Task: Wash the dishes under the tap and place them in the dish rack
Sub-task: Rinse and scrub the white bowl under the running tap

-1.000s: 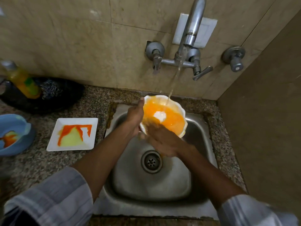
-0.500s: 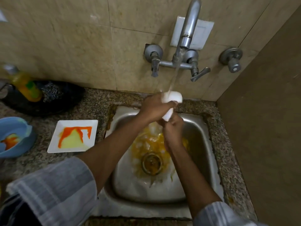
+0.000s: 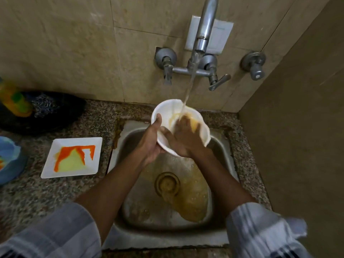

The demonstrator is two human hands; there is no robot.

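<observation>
We have turned the bowl [image 3: 163, 110] upward again under the tap [image 3: 202, 40]; our left hand [image 3: 150, 140] grips its rim, our right hand [image 3: 183, 138] rubs inside with fingers spread, so rinsing continues.

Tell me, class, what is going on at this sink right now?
A person is washing a white bowl under the running tap. The left hand grips the bowl's rim over the sink, while the right hand rubs inside it where yellow residue remains. Brownish water has pooled around the drain. On the counter to the left, a square white plate smeared orange and yellow and a blue bowl are not yet washed.
</observation>
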